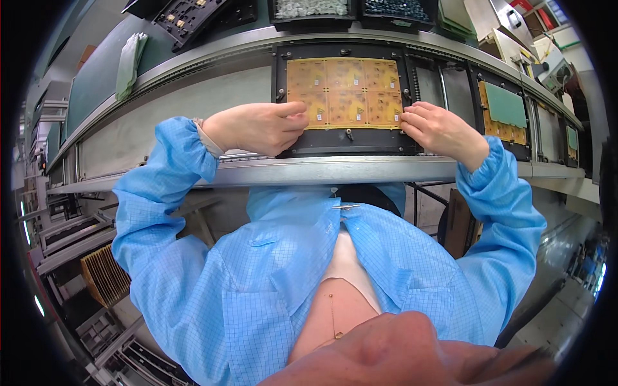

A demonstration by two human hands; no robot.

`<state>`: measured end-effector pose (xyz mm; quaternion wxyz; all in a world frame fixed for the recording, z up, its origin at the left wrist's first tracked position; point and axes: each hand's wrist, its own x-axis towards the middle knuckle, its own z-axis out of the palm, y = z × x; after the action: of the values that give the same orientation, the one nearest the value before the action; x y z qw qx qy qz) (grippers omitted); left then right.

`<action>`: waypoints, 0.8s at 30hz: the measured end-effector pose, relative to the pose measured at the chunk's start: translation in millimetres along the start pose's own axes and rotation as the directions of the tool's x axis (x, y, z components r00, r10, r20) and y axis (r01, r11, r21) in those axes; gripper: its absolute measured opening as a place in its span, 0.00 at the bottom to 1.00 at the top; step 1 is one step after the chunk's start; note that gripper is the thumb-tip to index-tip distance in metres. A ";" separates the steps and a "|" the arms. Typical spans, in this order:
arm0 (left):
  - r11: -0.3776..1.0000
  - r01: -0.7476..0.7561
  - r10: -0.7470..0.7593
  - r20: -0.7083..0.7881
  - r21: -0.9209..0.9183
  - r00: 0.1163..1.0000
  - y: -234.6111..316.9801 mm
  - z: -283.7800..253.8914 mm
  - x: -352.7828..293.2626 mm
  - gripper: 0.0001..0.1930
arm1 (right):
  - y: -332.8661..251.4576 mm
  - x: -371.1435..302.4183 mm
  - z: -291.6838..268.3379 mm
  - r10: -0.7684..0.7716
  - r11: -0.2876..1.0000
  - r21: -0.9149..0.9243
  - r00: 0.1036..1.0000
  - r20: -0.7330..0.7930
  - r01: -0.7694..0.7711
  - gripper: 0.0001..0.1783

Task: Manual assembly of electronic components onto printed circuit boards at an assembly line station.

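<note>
A yellow circuit board panel point(347, 94), divided into several sections with small white labels, lies in a black carrier frame point(376, 143) on the conveyor. At the panel's lower left edge is my left hand point(264, 128), its fingers curled and the thumb and forefinger close together. My right hand point(444, 130) sits at the lower right edge, fingertips bunched where panel and frame meet. Whatever either set of fingertips pinches is hidden. Small knobs or clips stand around the frame, one of them a brass-coloured clip point(349, 134) at the near side.
A second carrier point(524, 143) to the right bears a board and a green sheet point(505, 105). Past the far rail stand bins of white parts point(311, 8) and dark parts point(396, 9), and a black tray point(187, 18). Pale gloves point(131, 64) lie at left. A metal rail point(341, 170) runs along the near side.
</note>
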<state>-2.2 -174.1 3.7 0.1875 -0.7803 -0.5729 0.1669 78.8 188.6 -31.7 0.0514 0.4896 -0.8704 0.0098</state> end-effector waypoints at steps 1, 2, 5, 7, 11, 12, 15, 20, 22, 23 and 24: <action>0.997 -0.056 0.056 0.008 -0.044 0.998 -2.2 2.4 0.6 0.06 | 2.3 1.6 -1.8 -0.052 0.998 -0.014 0.994 0.094 0.053 0.10; 0.990 -0.107 0.109 0.017 -0.087 0.994 -3.9 3.2 0.9 0.06 | 5.0 4.8 -3.6 -0.106 0.993 -0.022 0.977 0.185 0.112 0.10; 0.992 0.003 0.016 0.159 -0.124 0.987 -5.0 -2.8 9.7 0.05 | 9.8 9.5 -6.9 -0.189 0.976 -0.069 0.959 0.211 0.208 0.11; 0.992 0.036 -0.013 0.195 -0.117 0.981 -4.6 -2.8 17.6 0.04 | 12.7 10.4 -8.2 -0.225 0.966 -0.067 0.941 0.254 0.250 0.11; 0.936 0.335 -0.273 0.374 -0.111 0.886 0.4 -4.1 30.1 0.04 | 19.1 11.9 -9.4 -0.223 0.969 -0.063 0.957 0.184 0.238 0.11; 0.935 0.336 -0.275 0.372 -0.111 0.887 0.7 -5.4 32.8 0.04 | 20.7 12.0 -10.1 -0.169 0.983 -0.040 0.971 0.166 0.178 0.11; 0.823 0.536 -0.360 0.556 -0.189 0.749 -0.1 -4.3 40.3 0.09 | 25.9 14.4 -17.9 0.046 0.953 0.301 0.999 0.007 -0.046 0.11; 0.638 0.485 -0.517 0.134 -0.598 0.845 22.1 34.9 69.1 0.21 | 44.1 5.3 -6.5 0.425 0.854 0.380 0.898 -0.114 -0.355 0.10; 0.643 0.464 -0.538 0.073 -0.610 0.840 27.1 47.2 74.5 0.20 | 56.5 2.1 13.2 0.577 0.797 0.331 0.799 -0.168 -0.505 0.08; 0.643 0.449 -0.560 0.019 -0.620 0.828 28.2 51.7 77.0 0.20 | 62.1 3.2 24.8 0.579 0.804 0.325 0.780 -0.237 -0.498 0.08; 0.645 0.451 -0.563 0.016 -0.618 0.826 30.0 54.5 79.2 0.20 | 65.7 7.1 32.9 0.576 0.807 0.321 0.782 -0.239 -0.496 0.08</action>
<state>19.6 -101.1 -62.0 0.0217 -0.6171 -0.7718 -0.1518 16.4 214.5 -61.6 0.1294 0.2138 -0.9453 0.2097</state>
